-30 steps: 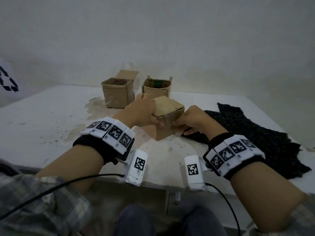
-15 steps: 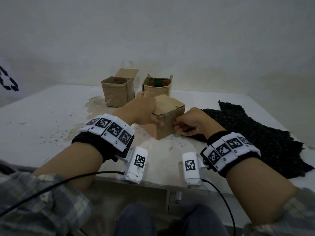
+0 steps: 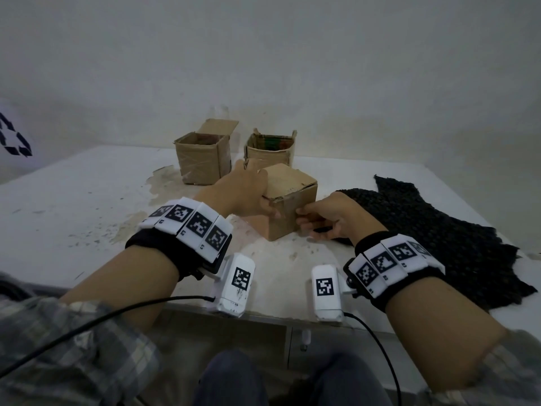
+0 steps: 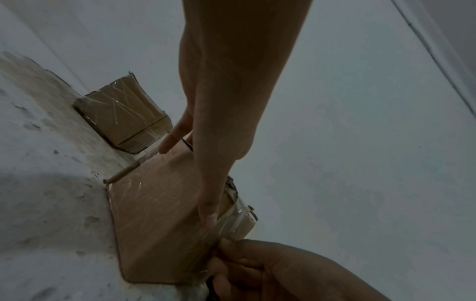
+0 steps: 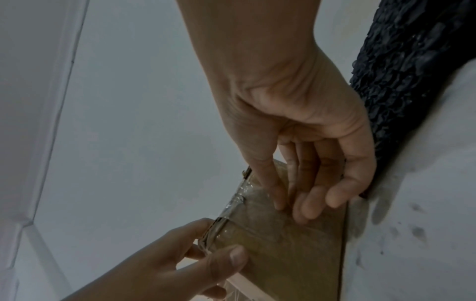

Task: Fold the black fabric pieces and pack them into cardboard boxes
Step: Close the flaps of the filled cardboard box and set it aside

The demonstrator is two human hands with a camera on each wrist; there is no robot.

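Observation:
A closed, taped cardboard box (image 3: 289, 200) stands mid-table. My left hand (image 3: 257, 191) grips its left top corner, fingers over the lid and thumb on the front face (image 4: 190, 183). My right hand (image 3: 307, 221) is at the box's right face, where its bunched thumb and fingertips (image 5: 296, 205) pinch at the taped cardboard. A piece of black knitted fabric (image 3: 439, 230) lies spread flat to the right, its edge under my right hand. Whatever is inside the closed box is hidden.
Two open-topped cardboard boxes (image 3: 202, 159) (image 3: 269, 153) stand behind the closed one, near the wall. The white table (image 3: 73, 200) is stained and speckled around them. Its front edge runs just below my wrists. A recycling sign (image 3: 13, 139) is at far left.
Both hands have stayed on the closed box. My right hand has shifted slightly lower on the box's right face.

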